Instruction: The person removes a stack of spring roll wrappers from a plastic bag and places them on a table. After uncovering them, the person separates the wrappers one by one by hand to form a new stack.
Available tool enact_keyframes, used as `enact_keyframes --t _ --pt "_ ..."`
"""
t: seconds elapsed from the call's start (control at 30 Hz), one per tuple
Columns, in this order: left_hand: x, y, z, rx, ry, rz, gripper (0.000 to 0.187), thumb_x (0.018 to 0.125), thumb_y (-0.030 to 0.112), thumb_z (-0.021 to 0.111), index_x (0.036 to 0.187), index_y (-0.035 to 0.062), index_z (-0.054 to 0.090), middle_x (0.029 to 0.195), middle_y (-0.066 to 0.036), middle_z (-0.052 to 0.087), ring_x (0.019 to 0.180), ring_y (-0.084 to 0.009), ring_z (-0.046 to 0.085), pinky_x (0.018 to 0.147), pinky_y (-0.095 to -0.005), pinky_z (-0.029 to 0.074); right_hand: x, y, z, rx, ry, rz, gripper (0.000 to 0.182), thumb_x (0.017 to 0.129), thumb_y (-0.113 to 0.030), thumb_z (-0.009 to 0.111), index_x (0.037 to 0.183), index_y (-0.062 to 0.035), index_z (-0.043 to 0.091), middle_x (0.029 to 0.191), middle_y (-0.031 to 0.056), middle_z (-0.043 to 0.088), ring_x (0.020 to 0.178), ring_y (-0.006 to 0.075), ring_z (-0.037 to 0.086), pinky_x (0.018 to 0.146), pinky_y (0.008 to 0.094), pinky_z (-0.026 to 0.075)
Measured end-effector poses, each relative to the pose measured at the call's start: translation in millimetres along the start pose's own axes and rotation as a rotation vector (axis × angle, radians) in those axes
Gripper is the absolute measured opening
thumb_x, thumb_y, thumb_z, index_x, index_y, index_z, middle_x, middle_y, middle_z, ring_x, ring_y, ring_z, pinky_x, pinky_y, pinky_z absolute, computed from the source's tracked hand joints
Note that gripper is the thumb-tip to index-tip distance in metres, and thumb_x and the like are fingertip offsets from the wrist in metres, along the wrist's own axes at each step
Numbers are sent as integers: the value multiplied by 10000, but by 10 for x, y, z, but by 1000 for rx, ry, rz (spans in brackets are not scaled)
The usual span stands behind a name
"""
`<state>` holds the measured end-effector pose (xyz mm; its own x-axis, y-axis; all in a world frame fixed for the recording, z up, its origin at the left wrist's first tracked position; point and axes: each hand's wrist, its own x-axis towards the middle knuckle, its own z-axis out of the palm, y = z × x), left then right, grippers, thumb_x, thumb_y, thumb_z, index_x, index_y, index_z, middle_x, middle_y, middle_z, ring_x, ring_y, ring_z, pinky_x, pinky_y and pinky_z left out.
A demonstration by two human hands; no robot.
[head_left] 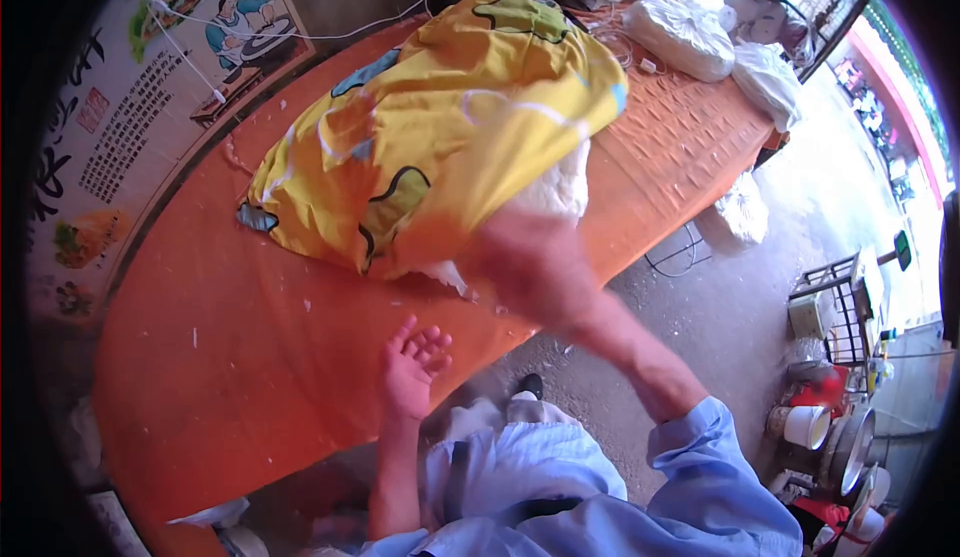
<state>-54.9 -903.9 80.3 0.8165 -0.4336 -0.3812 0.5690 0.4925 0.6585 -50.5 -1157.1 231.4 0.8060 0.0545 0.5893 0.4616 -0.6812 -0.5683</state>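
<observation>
A yellow patterned cloth (420, 127) lies in folds over a heap on the orange-covered table (240, 357). White material (562, 185) shows from under its right side, and a smaller white scrap peeks out at the front edge. My right hand (530, 262) reaches across to the cloth's near right edge, overlapping it and smeared by motion; I cannot tell whether its fingers hold the cloth. My left hand (412, 372) is raised near the table's front edge, palm up, its fingers loosely curled and apart with nothing in them.
White plastic bags (680, 37) sit at the table's far right end. A white cable (330, 35) runs along the wall by a poster (150, 87). On the floor to the right stand a metal rack (840, 307), a white bucket (800, 425) and a large pan (852, 452).
</observation>
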Motion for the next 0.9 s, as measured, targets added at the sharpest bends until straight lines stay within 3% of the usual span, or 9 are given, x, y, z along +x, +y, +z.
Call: enact_keyframes --t 0.13,0.27,0.33,0.4,0.47,0.57,0.7,0.8,0.9 --pt "590 335 -103 -447 -181 -1 550 938 519 498 1268 79 518 1135 -107 605 1057 -252 591 840 -362 515 -346 -110 561 33 -226 -171 143 635 -59 621 773 -57 582 812 73 571 769 285 594 646 377 495" --pt "1197 387 -327 -112 126 -7 525 926 428 572 1294 59 511 1189 -87 600 1066 -246 582 893 -382 495 -668 61 488 243 -267 5 132 657 -38 634 764 -55 558 793 105 571 818 350 577 701 425 490" --pt "1353 351 -254 -220 72 94 417 914 356 621 1221 78 568 1089 -48 634 962 -198 611 793 -350 528 -999 451 563 313 -230 335 90 765 -19 632 854 -33 624 874 86 652 831 317 632 730 376 510" --pt "1455 471 -252 -67 113 195 331 911 291 623 1167 85 592 953 -29 624 856 -137 613 655 -279 493 -1013 572 392 749 -176 1029 192 889 -87 598 1057 -9 651 1034 80 685 882 248 673 782 348 543" --pt "1489 646 -188 100 234 267 267 901 268 636 1099 92 612 856 -7 617 741 -101 600 545 -238 459 -830 635 241 1095 -57 1233 335 938 -136 555 1249 -14 563 1087 81 669 947 198 667 827 379 573" --pt "1662 930 -111 362 637 407 232 879 306 671 980 102 631 732 25 581 559 -77 530 454 -222 379 -752 828 186 1018 -34 1194 314 937 -128 555 1230 -14 567 1068 76 671 926 193 668 785 352 576" --pt "1936 1043 -684 402 874 363 391 832 425 721 1005 88 624 937 -38 622 862 -156 589 750 -317 494 -682 1093 96 947 -130 1165 282 925 -119 565 1181 2 572 1037 80 669 925 184 657 711 323 579" --pt "2382 894 -1504 422 738 509 354 840 261 689 1099 34 608 1013 -77 647 912 -216 625 796 -377 517 -462 1226 27 974 -352 1187 298 928 -115 559 1203 -1 552 1017 69 648 887 171 649 655 316 589" --pt "2264 1188 -1070 358 525 476 345 867 168 580 1174 10 570 1114 -108 626 993 -261 628 856 -394 522 -121 1603 -224 1115 -314 1054 260 931 -127 581 1165 -13 564 996 55 649 848 140 646 626 300 582"
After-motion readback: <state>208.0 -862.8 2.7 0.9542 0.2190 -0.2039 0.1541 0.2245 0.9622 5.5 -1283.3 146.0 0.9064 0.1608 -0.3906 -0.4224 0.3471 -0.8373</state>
